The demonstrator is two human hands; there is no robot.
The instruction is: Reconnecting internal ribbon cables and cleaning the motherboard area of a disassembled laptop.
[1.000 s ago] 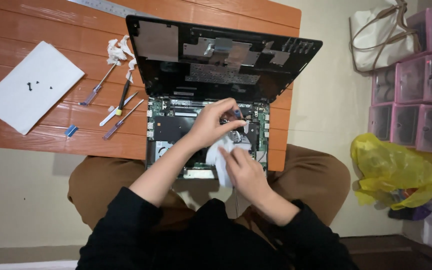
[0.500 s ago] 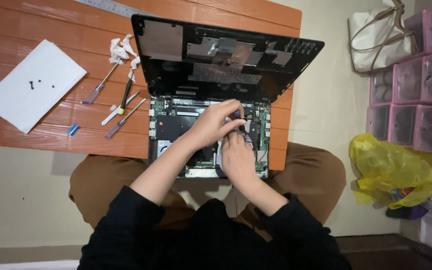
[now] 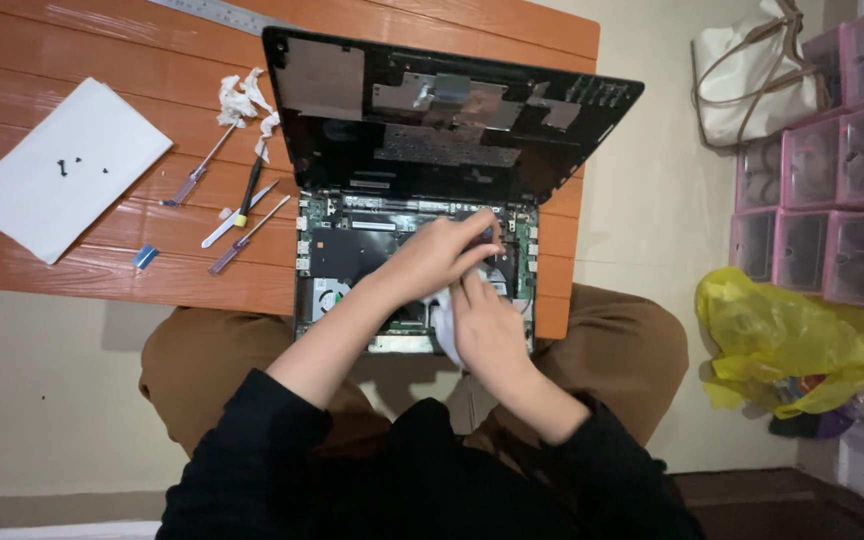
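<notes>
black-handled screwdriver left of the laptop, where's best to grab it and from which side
Grip the black-handled screwdriver around its dark handle, coming from above with the left hand. It lies flat on the orange table, tip toward the person, with tools close on both sides, so pinch its upper, thicker part between the fingers.

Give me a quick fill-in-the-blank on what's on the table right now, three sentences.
Both hands work inside the opened ____, the left hand over its circuit board. The right hand holds a white ____. Small black screws lie on a sheet of white ____ at the table's left end.

Missing words: laptop; cloth; paper
</notes>
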